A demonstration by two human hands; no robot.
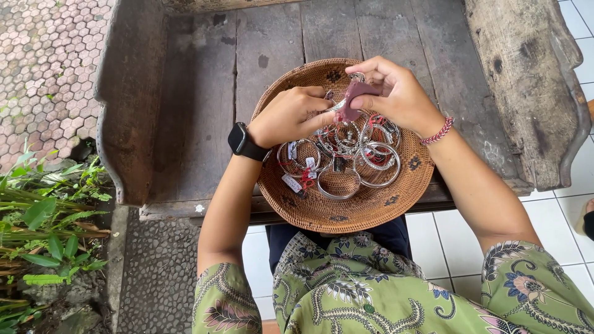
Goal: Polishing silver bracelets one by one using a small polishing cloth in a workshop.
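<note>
A round woven basket (371, 213) sits on a weathered wooden bench (198, 111), holding several silver bangles (365, 158) with small tags. Above the basket my right hand (396, 93) pinches a small dusky-pink cloth (354, 99). My left hand (288, 114), with a black watch (240, 141) on its wrist, grips a silver piece that meets the cloth; most of that piece is hidden by my fingers. A red beaded bracelet (438, 132) circles my right wrist.
The bench has raised wooden arms at the left (127, 99) and right (532, 80). Green plants (43, 229) grow at the lower left beside hexagonal paving. White floor tiles (557, 222) lie at the right. My green patterned clothing fills the bottom.
</note>
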